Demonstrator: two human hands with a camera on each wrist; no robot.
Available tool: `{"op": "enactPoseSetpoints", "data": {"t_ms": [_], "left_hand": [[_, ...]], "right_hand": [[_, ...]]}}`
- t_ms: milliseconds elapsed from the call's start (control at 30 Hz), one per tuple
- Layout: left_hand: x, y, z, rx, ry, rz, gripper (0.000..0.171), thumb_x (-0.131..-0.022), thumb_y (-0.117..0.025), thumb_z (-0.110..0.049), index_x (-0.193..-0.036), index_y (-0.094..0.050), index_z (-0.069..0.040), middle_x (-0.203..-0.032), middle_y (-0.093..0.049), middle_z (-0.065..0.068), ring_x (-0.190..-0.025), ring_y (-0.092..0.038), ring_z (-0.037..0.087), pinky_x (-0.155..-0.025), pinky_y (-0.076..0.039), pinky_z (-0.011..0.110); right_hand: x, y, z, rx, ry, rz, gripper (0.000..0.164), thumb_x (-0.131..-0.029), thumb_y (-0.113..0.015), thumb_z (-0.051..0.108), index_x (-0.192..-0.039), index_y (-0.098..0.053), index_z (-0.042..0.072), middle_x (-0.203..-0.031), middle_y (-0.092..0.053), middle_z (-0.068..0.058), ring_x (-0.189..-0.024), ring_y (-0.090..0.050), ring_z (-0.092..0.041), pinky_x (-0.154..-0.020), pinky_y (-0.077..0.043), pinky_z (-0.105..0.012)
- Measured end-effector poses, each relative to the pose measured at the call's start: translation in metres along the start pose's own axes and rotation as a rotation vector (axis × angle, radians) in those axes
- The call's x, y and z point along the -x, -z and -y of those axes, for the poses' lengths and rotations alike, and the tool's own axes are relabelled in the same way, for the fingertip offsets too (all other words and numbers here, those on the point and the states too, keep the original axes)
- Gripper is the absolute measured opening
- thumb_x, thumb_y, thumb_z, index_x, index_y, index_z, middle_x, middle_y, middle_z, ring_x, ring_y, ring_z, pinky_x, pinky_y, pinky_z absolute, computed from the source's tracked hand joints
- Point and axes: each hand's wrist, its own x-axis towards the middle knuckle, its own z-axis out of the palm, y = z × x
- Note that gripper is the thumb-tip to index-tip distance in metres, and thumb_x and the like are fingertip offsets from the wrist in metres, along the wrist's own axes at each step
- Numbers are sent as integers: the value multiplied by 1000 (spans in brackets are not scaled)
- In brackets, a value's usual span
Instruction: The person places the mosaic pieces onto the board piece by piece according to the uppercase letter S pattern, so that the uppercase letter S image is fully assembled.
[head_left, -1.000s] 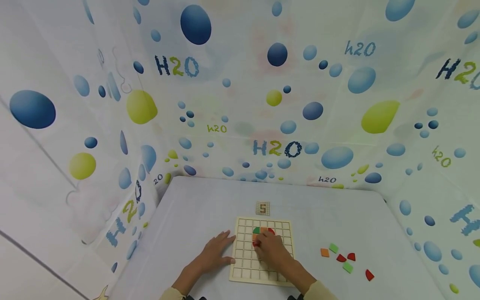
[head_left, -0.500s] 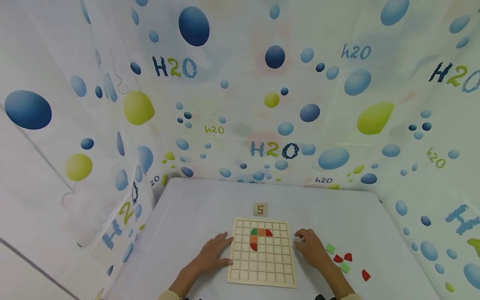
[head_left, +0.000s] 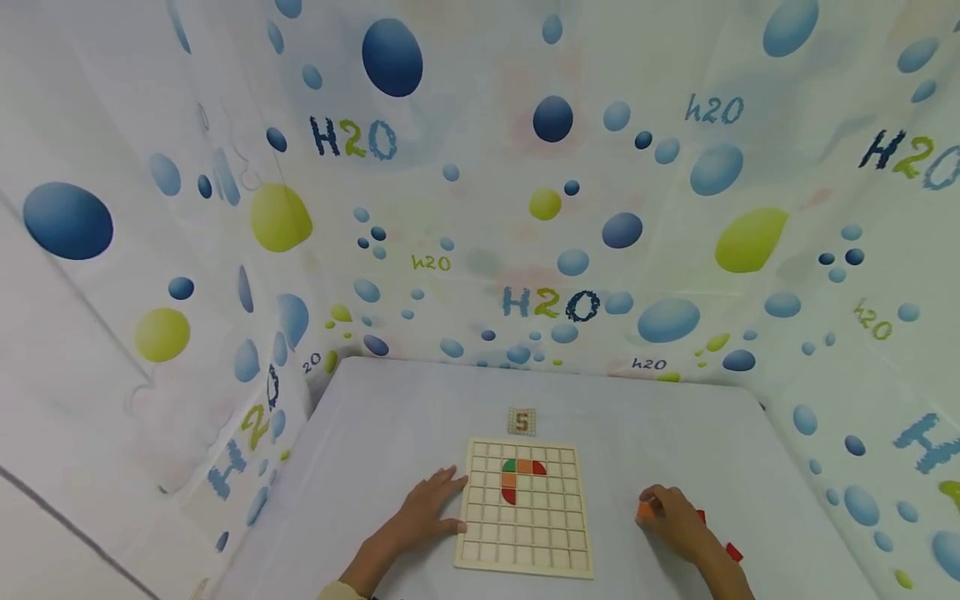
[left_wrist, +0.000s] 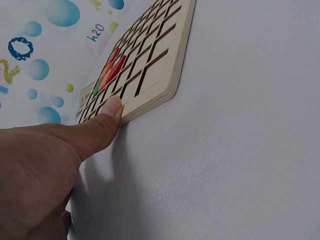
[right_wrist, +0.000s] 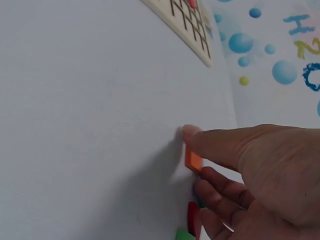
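With its thumb and fingers my right hand (head_left: pixel 681 523) pinches an orange square tile (right_wrist: pixel 193 161) just at the tabletop, right of the wooden grid board (head_left: pixel 517 533). My left hand (head_left: pixel 426 510) rests along the board's left edge, fingers extended and thumb tip (left_wrist: pixel 113 105) touching the frame. In the board's upper cells lie a green quarter-round tile (head_left: pixel 510 465), an orange tile (head_left: pixel 524 466), a red quarter-round tile (head_left: pixel 539 468), a second orange tile (head_left: pixel 509 481) and a second red quarter-round (head_left: pixel 509 497).
A small pattern card (head_left: pixel 522 421) with an S- or 5-like figure lies behind the board. Beside and partly beneath my right hand are loose pieces: a red one (right_wrist: pixel 193 217), a green one (right_wrist: pixel 184 235) and another red one (head_left: pixel 734 552). A printed curtain surrounds the white table (head_left: pixel 405 400).
My right hand has left the board, where a red quarter-round now shows in a cell, and moved right to the loose pieces, taking hold of an orange tile. The left hand stays put.
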Motion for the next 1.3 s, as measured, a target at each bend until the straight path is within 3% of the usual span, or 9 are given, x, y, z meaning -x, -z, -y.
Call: {"op": "enactPoseSetpoints", "data": {"t_ms": [267, 567, 933, 1133, 1300], "left_hand": [[-3, -6, 5, -11, 35, 12, 87, -90, -78, -51, -159, -46, -10, -169, -34, 22, -157, -26, 47, -127, -18, 69], [-5, -6, 4, -6, 28, 11, 86, -89, -81, -48, -157, -47, -8, -168, -36, 23, -156, -29, 48, -126, -21, 70], [-3, -4, 2, -3, 25, 17, 86, -89, -79, -49, -158, -47, -9, -168, -35, 23, -156, -29, 48, -126, -20, 71], [-2, -3, 3, -4, 16, 14, 86, -91, -79, -48, -158, -46, -7, -168, -34, 23, -156, -29, 47, -126, -21, 70], [-3, -3, 3, -2, 25, 15, 85, -90, -80, -46, -159, -46, -8, -169, -34, 23, -157, -28, 47, -127, -21, 70]], "right_hand": [[3, 1, -4, -50, -6, 0, 18, -90, -76, -2, -105, -66, -2, -101, -59, -11, -94, -58, -19, -78, -56, -33], [2, -3, -8, -34, -25, -6, 23, -92, -78, 4, -110, -65, -3, -104, -59, -11, -96, -60, -19, -82, -58, -36], [1, -8, -8, -16, -9, -41, 17, -97, -73, 5, -109, -66, -4, -100, -59, -8, -91, -55, -17, -74, -52, -25], [-13, -20, 10, -20, -1, -64, 18, -97, -70, 6, -113, -66, -3, -104, -60, -9, -94, -58, -18, -81, -55, -34], [-28, -41, 46, -18, 105, -74, 18, -96, -70, 3, -113, -68, 0, -104, -61, -6, -97, -61, -17, -86, -58, -40]]}}
